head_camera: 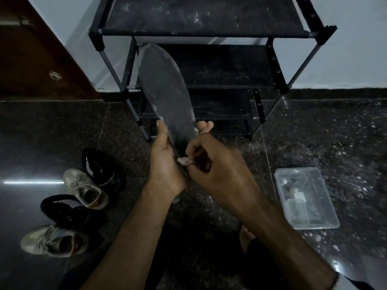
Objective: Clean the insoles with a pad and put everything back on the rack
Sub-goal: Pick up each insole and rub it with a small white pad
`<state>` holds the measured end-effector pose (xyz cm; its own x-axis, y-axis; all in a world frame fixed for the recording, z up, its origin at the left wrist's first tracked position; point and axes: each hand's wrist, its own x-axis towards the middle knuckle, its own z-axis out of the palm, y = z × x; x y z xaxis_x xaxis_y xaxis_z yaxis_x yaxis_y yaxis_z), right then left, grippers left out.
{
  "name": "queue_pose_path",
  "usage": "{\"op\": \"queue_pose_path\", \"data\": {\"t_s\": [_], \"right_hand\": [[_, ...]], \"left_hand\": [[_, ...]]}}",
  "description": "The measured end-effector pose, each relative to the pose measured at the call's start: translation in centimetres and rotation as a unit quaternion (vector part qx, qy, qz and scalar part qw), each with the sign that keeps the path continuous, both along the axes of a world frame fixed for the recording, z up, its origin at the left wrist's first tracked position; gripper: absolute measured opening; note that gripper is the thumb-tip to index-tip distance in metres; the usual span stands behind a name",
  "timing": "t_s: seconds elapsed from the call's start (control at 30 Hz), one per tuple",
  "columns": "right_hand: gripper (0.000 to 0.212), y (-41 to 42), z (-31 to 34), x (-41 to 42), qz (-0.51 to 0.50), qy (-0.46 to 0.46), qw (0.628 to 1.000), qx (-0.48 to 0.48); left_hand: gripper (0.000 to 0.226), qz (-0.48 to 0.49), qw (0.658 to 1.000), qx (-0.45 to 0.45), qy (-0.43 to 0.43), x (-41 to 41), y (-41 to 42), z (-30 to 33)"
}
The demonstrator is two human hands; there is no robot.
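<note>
Dark insole (167, 91): heel end clasped in left hand (165, 162). Pad (185, 161): pinched in right hand (217, 170), touching insole. Shoe rack (209, 59) behind.

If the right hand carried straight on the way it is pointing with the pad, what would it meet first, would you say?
The right hand pinches the pad and points leftward. It would meet the heel end of the insole almost at once, with the left hand gripping it just behind. Whether the pad already touches is unclear.

Four shoes on dark floor (314, 143) at left: two black (98, 166), two tan (83, 188). Clear plastic box (305, 197) at right. Brown door (31, 59) upper left, white wall (345, 49) behind.
</note>
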<state>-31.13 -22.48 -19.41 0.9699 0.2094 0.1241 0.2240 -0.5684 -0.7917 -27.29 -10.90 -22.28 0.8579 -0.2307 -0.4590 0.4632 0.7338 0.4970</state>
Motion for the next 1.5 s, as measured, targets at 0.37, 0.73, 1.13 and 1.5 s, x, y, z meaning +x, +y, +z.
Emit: {"op": "queue_pose_path", "data": {"t_s": [0.37,0.73,1.13,1.5], "right_hand": [[0.019,-1.1,-0.2,0.3,-0.017,0.019,1.0,0.013],[0.016,-1.4,-0.3,0.2,-0.032,-0.003,0.999,-0.007],[0.019,-1.4,-0.5,0.3,-0.049,0.018,0.999,-0.009],[0.019,-1.2,-0.4,0.3,-0.056,0.02,0.998,0.021]], "left_hand": [[0.075,0.006,1.0,-0.009,0.002,0.2,0.1,0.1],[0.075,0.024,1.0,-0.01,0.006,0.8,0.4,-0.5],[0.072,0.034,0.999,-0.03,-0.003,0.7,0.2,-0.3],[0.074,0.0,1.0,-0.029,0.006,0.3,-0.1,0.3]]}}
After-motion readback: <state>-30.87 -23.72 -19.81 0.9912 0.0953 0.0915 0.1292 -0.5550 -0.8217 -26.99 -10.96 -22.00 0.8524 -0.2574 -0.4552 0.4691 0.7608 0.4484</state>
